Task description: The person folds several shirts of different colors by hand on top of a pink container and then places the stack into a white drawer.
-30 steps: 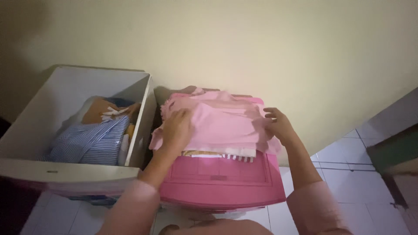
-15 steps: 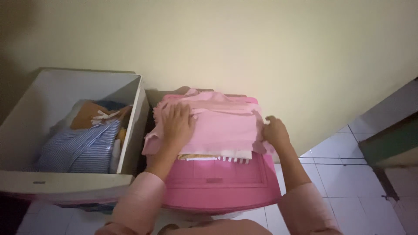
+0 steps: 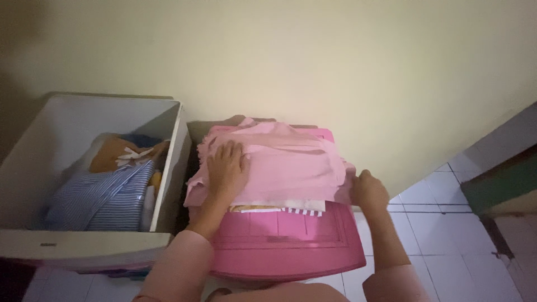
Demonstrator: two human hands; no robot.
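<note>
Two hands: both on one pile of folded clothes, pink sleeves to the wrists.
Left hand [image 3: 226,168]: flat, palm down, fingers spread wide on the pink cloth [image 3: 291,165]; pressing, not pinching.
Right hand [image 3: 368,191]: curled shut at the right edge of the pink cloth, a fold of it gripped; fingertips hidden under the cloth.
Pink cloth: topmost of the pile, on the lid of the pink plastic box [image 3: 291,237], toward the back half near the wall [image 3: 313,61]; left and right edges hanging over the layers below.
Under the cloth: a white layer and a striped piece [image 3: 305,211], only front edges visible; a yellowish edge beside them, kind not clear.
Pink plastic box: on the white tiled floor [image 3: 447,223], just right of the drawer.
White drawer [image 3: 84,249]: open, touching or nearly touching the box, cannot tell which.
Drawer contents: blue striped shirt [image 3: 103,201] in front, orange-brown garment [image 3: 109,156] behind, both folded.
Light: dim, colours muted.
</note>
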